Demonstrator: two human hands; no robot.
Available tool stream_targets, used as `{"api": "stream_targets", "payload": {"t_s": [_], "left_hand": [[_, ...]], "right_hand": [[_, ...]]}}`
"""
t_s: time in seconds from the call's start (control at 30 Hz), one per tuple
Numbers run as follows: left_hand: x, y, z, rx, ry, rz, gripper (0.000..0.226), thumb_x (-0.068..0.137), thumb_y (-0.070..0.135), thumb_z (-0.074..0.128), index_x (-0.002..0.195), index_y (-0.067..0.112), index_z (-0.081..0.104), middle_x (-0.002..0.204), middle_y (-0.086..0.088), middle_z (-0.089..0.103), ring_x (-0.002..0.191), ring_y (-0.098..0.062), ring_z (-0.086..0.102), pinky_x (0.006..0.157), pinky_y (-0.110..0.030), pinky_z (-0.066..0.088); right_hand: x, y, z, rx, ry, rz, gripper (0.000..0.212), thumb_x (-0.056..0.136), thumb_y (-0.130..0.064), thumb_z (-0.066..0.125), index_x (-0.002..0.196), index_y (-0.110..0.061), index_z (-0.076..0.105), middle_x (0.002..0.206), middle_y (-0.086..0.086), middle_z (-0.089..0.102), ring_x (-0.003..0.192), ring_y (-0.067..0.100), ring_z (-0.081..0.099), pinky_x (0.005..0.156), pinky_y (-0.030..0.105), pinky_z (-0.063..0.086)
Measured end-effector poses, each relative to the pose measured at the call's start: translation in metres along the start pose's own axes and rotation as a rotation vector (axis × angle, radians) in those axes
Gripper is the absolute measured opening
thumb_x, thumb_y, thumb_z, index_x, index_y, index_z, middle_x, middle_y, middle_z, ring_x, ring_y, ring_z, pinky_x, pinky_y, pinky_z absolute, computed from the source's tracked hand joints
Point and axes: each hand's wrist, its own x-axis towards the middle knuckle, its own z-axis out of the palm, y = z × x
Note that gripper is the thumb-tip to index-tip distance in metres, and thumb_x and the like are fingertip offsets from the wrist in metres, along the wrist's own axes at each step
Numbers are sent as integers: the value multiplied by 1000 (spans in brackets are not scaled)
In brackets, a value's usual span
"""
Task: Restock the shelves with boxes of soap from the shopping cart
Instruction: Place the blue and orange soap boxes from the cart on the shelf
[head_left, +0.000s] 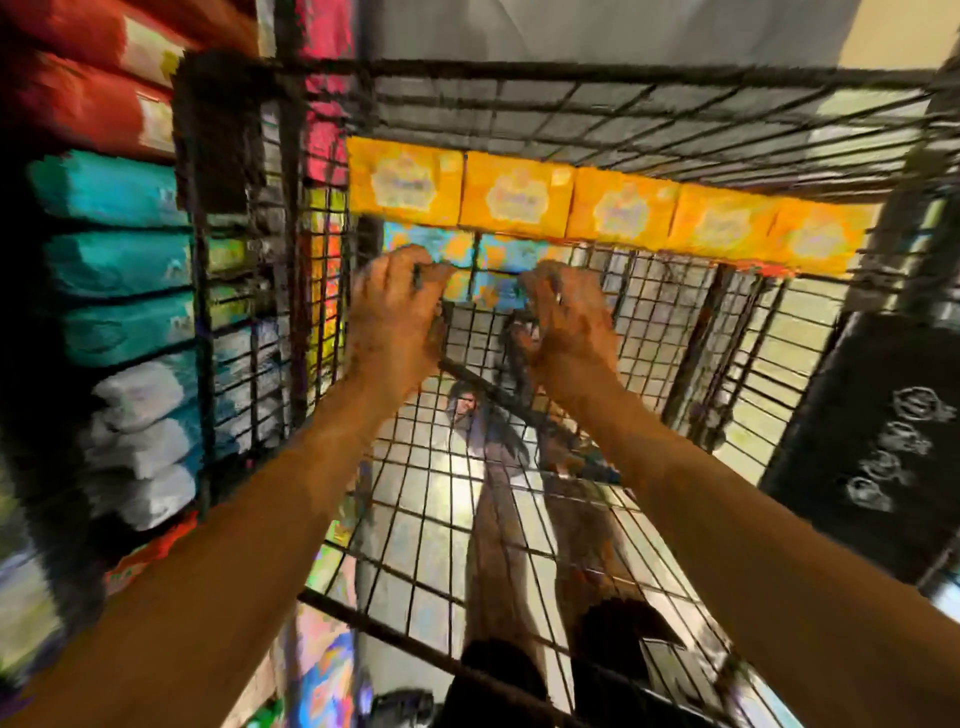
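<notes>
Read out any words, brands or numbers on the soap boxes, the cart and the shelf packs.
None legible; the picture is motion-blurred.
Yellow soap boxes: pale emblem, lettering blurred.
Blue and orange boxes: print blurred.
Black panel at right: white marks, unreadable.
Teal shelf packs: print blurred.

We see a shiny pale tiled floor (415, 483) with a bright patch of light on it. Left of the floor, soft packs sit in a pile: red packs (78, 98) on top, blue-green packs (114, 260) lower, white packs (145, 441) lowest. Right of the floor stands a black board with white scribbles (878, 457). Beyond the floor is a plain grey surface (571, 31).
</notes>
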Motion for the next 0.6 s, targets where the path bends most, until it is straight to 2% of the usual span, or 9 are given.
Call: {"api": "stream_targets", "payload": {"t_s": [0.17, 0.23, 0.3, 0.37, 0.43, 0.5, 0.6], "left_hand": [[2, -6, 11, 40, 38, 14, 48, 78, 15, 64, 125, 15, 62, 120, -15, 59, 103, -34, 48, 81, -44, 37], [-1, -7, 11, 33, 55, 12, 45, 79, 15, 69, 123, 14, 63, 119, -14, 58, 103, -31, 46, 82, -43, 37], [-4, -7, 4, -44, 35, -12, 46, 77, 14, 70, 122, 13, 63, 121, -12, 59, 106, -30, 48, 84, -43, 39], [-10, -3, -11, -153, -32, -68, 48, 75, 17, 71, 123, 13, 63, 122, -9, 63, 109, -31, 52, 88, -42, 39], [-19, 4, -33, -269, -60, -122, 49, 74, 21, 74, 121, 14, 65, 116, -5, 67, 105, -30, 58, 89, -37, 37], [-30, 17, -62, -443, -70, -230, 49, 73, 23, 81, 120, 14, 69, 107, -1, 66, 98, -22, 61, 88, -31, 42], [-53, 36, -105, -769, -163, -422, 56, 72, 13, 86, 125, 11, 68, 107, 0, 58, 104, -17, 61, 94, -28, 52]], "right_hand": [[8, 3, 5, -93, -35, 28, 59, 74, -22, 77, 130, -14, 61, 122, 12, 59, 109, 35, 53, 89, 46, 47], [6, 2, 3, -97, -64, 38, 60, 75, -23, 79, 132, -14, 61, 126, 11, 58, 113, 31, 51, 94, 44, 43], [1, 1, -2, -45, -49, 35, 58, 74, -21, 81, 127, -11, 61, 125, 12, 58, 113, 32, 53, 92, 45, 44], [-7, -3, -17, 107, -42, 101, 51, 73, -21, 83, 119, -12, 61, 118, 9, 60, 107, 28, 55, 86, 42, 47], [-20, -10, -41, 318, -57, 247, 39, 80, -24, 82, 112, -17, 61, 104, -2, 62, 94, 17, 59, 76, 39, 53], [-40, -23, -69, 516, -22, 357, 36, 83, -23, 82, 109, -16, 59, 101, -6, 64, 88, 8, 65, 72, 34, 59], [-76, -44, -114, 729, 39, 434, 41, 81, -2, 82, 114, 0, 58, 107, -4, 66, 88, -12, 65, 72, 13, 54]]}}
